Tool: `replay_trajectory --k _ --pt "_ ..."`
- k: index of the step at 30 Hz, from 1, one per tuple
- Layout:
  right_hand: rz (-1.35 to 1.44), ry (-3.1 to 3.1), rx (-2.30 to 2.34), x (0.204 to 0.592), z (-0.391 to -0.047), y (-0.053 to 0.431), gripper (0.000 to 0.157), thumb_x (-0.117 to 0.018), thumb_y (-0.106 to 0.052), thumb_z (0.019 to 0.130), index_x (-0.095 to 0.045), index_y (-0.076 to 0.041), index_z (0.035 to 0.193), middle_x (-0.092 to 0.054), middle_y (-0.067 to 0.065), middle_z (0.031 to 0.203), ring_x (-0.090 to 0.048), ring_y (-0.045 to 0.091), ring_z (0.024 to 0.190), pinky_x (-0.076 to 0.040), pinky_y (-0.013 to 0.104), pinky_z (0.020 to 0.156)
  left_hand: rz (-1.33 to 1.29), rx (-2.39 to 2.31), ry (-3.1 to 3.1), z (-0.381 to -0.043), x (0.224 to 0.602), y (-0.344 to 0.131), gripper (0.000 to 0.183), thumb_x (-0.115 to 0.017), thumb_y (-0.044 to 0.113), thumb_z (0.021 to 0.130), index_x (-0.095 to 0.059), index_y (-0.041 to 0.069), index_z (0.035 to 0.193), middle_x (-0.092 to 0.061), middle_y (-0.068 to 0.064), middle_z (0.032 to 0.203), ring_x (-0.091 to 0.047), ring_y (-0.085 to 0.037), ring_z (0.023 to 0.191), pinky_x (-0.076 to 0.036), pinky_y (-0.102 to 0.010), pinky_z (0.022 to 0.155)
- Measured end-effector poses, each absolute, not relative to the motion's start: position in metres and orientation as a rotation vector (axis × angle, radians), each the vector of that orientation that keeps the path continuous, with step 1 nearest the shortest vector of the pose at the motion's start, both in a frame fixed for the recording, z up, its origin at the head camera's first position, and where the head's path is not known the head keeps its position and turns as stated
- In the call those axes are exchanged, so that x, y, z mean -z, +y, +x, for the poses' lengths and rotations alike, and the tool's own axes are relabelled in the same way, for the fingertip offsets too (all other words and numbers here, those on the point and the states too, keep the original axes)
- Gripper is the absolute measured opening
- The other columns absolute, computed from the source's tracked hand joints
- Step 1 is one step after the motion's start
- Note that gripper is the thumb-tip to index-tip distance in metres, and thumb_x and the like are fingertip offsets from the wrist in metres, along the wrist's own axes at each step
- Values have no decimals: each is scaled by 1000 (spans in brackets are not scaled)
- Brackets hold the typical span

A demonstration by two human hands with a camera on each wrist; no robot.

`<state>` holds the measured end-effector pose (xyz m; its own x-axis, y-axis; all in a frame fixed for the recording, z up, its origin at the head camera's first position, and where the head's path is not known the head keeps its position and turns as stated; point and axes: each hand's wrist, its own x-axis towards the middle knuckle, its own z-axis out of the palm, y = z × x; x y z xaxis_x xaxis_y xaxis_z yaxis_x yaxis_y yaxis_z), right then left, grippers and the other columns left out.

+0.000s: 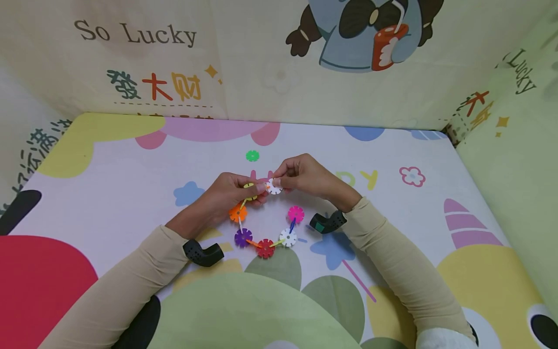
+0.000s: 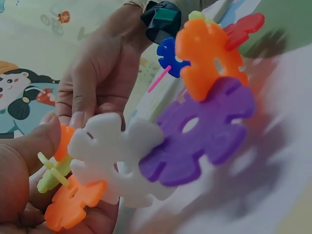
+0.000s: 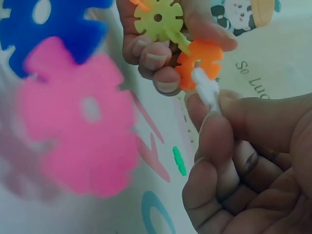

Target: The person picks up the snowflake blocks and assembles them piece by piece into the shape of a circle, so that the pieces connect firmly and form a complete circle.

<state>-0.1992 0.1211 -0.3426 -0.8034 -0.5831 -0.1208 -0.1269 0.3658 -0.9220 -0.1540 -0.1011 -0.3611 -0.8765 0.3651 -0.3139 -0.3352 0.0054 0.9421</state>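
A chain of notched plastic snowflake discs curves below both hands in the head view, with orange (image 1: pixel 238 213), purple (image 1: pixel 243 238), red (image 1: pixel 265 248), white (image 1: pixel 287 237) and pink discs (image 1: pixel 296 214), joined by edge-on discs. My left hand (image 1: pixel 231 193) grips the chain's upper left end, holding a yellow disc (image 3: pixel 158 19) and an orange disc (image 3: pixel 200 63). Between thumb and index finger, my right hand (image 1: pixel 307 177) pinches a white disc (image 3: pixel 206 90). Its edge meets the orange disc in the right wrist view; how deeply the slots engage cannot be told.
One loose green disc (image 1: pixel 252 155) lies on the table beyond the hands. The printed tabletop (image 1: pixel 144 194) meets a patterned cloth wall (image 1: pixel 253 92) at the back, and another cloth side (image 1: pixel 514 160) stands on the right.
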Motion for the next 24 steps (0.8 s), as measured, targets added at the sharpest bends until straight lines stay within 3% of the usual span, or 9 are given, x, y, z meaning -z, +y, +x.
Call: replay_trajectory --k 24 --pt "-476 2264 1375 340 -189 111 13 -69 -10 91 -71 0 99 -72 8 85 -66 22 74 -56 33 71 81 -1851 1870 -154 359 -103 33 -69 20 93 -69 -11 104 -71 -16 86 -69 -23 84 -56 -35 82"
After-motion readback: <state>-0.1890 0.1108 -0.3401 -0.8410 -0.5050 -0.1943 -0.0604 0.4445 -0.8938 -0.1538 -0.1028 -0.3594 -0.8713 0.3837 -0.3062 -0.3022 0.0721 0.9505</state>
